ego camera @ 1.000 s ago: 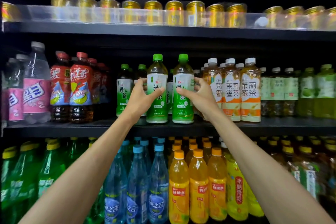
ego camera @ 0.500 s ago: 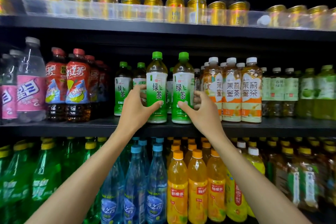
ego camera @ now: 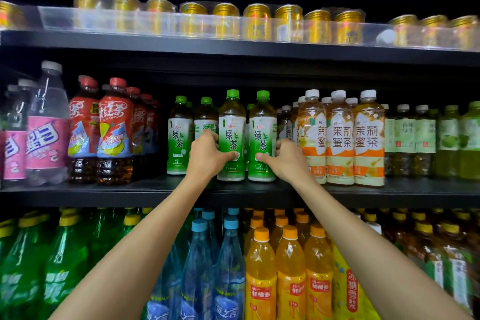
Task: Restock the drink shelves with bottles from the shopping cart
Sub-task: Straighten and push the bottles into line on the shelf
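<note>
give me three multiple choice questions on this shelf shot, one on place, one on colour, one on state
1. The green tea bottle in the left grip stands on which shelf? A top; B middle; C lowest
2. The caps of the orange-label tea bottles are: A white; B red; C blue
3. The right grip, at the other green tea bottle, is: A open, apart from it; B curled round it; C flat on its cap

Answers: 1 B, its base sits on the middle shelf, below the gold cans; 2 A, white caps top all three in front; 3 B, the thumb crosses the label and the fingers reach behind.
</note>
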